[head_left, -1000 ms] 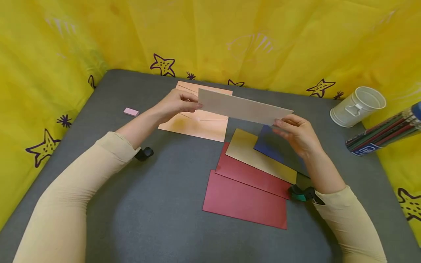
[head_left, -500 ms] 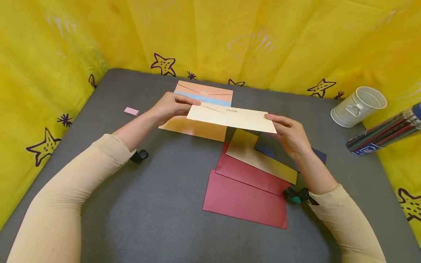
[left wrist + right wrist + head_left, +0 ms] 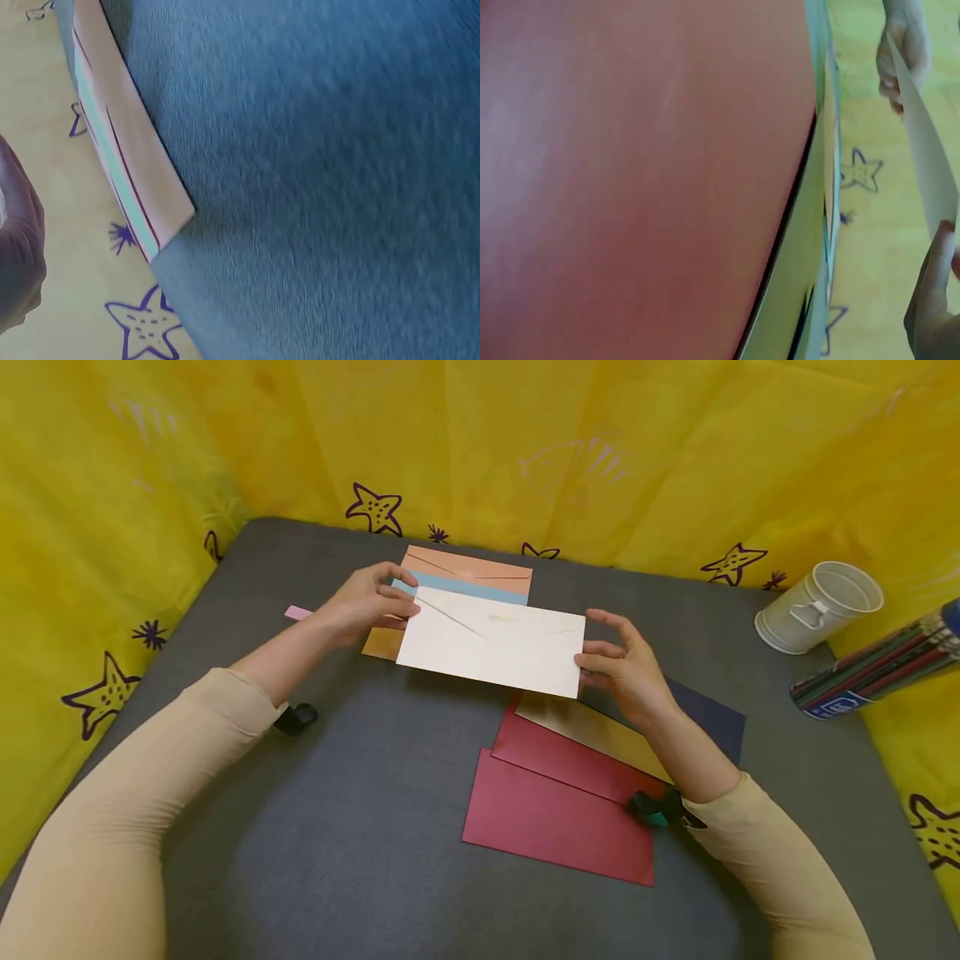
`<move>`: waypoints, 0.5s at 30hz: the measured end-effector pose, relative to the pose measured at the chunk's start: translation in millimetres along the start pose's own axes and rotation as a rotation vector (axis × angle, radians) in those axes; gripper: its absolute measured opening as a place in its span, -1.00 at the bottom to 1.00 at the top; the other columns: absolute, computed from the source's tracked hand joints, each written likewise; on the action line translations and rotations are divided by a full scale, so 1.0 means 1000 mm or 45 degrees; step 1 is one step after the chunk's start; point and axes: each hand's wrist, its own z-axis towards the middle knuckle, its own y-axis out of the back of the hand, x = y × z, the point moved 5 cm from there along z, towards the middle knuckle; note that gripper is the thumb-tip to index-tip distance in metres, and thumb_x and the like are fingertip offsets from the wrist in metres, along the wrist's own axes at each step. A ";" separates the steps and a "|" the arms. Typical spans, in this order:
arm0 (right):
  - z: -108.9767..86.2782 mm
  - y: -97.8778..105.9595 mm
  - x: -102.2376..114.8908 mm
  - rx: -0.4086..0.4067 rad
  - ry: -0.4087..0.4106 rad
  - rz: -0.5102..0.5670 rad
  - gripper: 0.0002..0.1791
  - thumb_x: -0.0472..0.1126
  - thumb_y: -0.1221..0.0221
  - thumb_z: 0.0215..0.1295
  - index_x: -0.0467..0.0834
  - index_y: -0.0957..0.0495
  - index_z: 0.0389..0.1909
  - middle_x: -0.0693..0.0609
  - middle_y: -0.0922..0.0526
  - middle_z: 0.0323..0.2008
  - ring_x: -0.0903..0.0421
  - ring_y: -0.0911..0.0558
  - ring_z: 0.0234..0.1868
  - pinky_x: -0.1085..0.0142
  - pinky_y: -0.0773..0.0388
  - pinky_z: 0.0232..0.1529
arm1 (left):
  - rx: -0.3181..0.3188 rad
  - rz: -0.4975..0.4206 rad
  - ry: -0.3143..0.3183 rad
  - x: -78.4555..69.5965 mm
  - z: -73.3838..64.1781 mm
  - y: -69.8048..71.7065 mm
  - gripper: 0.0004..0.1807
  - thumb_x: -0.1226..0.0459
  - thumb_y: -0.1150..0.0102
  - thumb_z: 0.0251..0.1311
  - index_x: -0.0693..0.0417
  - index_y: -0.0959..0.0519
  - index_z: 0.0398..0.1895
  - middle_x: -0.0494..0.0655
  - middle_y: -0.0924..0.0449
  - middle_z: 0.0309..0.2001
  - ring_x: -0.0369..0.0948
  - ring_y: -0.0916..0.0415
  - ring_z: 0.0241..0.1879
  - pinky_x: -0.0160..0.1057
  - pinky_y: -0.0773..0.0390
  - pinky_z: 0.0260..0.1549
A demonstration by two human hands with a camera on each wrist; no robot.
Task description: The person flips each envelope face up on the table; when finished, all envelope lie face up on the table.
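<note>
A white envelope (image 3: 491,647), its flap side facing up, is held above the table between both hands in the head view. My left hand (image 3: 366,606) pinches its left edge; my right hand (image 3: 630,672) grips the right edge with the thumb in front. Under and behind it lie a peach envelope (image 3: 472,566), a light blue one (image 3: 491,593) and an orange one (image 3: 381,645), overlapping and partly hidden. In the right wrist view the white envelope (image 3: 922,142) spans from the right hand (image 3: 934,300) to the left hand (image 3: 906,56).
Nearer the front right, two red envelopes (image 3: 555,814) overlap, with a gold one (image 3: 600,731) and a dark blue one (image 3: 708,718) beyond. A pink eraser (image 3: 296,612) lies left. A white metal mug (image 3: 813,610) and a tube of pencils (image 3: 873,664) stand right.
The white envelope has tipped from nearly edge-on, plain side showing, to flap side up. Both hands have shifted left and the envelope has come lower in view.
</note>
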 end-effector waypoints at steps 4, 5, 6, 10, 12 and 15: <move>0.001 -0.012 0.000 -0.019 -0.026 -0.082 -0.25 -0.36 -0.18 0.35 0.04 -0.12 0.48 0.15 -0.64 -0.20 0.27 -0.71 -0.30 0.41 -0.70 -0.23 | 0.005 0.048 0.043 0.000 -0.002 0.012 -0.43 0.34 -0.24 0.27 0.06 -0.31 0.32 -0.21 -0.61 -0.21 -0.31 -0.64 -0.33 -0.33 -0.72 -0.26; 0.001 -0.016 0.000 -0.017 -0.035 -0.106 -0.26 -0.34 -0.16 0.37 0.02 -0.12 0.49 0.13 -0.63 -0.14 0.27 -0.72 -0.27 0.41 -0.70 -0.21 | 0.011 0.062 0.052 0.000 -0.002 0.015 -0.42 0.34 -0.25 0.26 0.08 -0.32 0.33 -0.21 -0.60 -0.20 -0.31 -0.64 -0.33 -0.33 -0.72 -0.25; 0.002 -0.018 0.000 -0.009 -0.044 -0.123 -0.28 -0.33 -0.15 0.38 0.00 -0.11 0.50 0.09 -0.60 -0.07 0.28 -0.71 -0.23 0.42 -0.70 -0.18 | 0.014 0.074 0.061 0.000 -0.003 0.017 -0.42 0.34 -0.25 0.26 0.10 -0.33 0.34 -0.22 -0.60 -0.20 -0.32 -0.64 -0.32 -0.33 -0.72 -0.24; 0.001 -0.031 -0.001 0.065 -0.078 -0.125 -0.31 -0.29 -0.09 0.43 -0.06 -0.09 0.52 -0.13 -0.46 0.24 0.26 -0.67 -0.09 0.42 -0.67 -0.05 | 0.028 0.129 0.089 0.001 -0.004 0.025 -0.43 0.37 -0.23 0.27 0.20 -0.34 0.33 -0.20 -0.59 -0.26 -0.32 -0.64 -0.37 -0.32 -0.72 -0.26; 0.000 -0.037 -0.002 0.121 -0.105 -0.091 -0.30 -0.29 -0.06 0.43 -0.07 -0.05 0.53 -0.21 -0.36 0.35 0.24 -0.66 -0.06 0.42 -0.65 0.00 | 0.037 0.170 0.119 0.004 -0.006 0.029 -0.44 0.38 -0.23 0.27 0.24 -0.33 0.32 -0.18 -0.58 -0.29 -0.31 -0.64 -0.40 -0.31 -0.73 -0.27; -0.002 -0.045 -0.005 0.210 -0.154 -0.047 -0.28 -0.31 -0.01 0.45 -0.08 0.01 0.55 -0.26 -0.27 0.42 0.21 -0.66 -0.06 0.40 -0.65 0.01 | 0.065 0.236 0.165 0.009 -0.008 0.032 -0.43 0.39 -0.23 0.27 0.29 -0.31 0.31 -0.12 -0.55 -0.29 -0.29 -0.64 -0.44 -0.29 -0.73 -0.29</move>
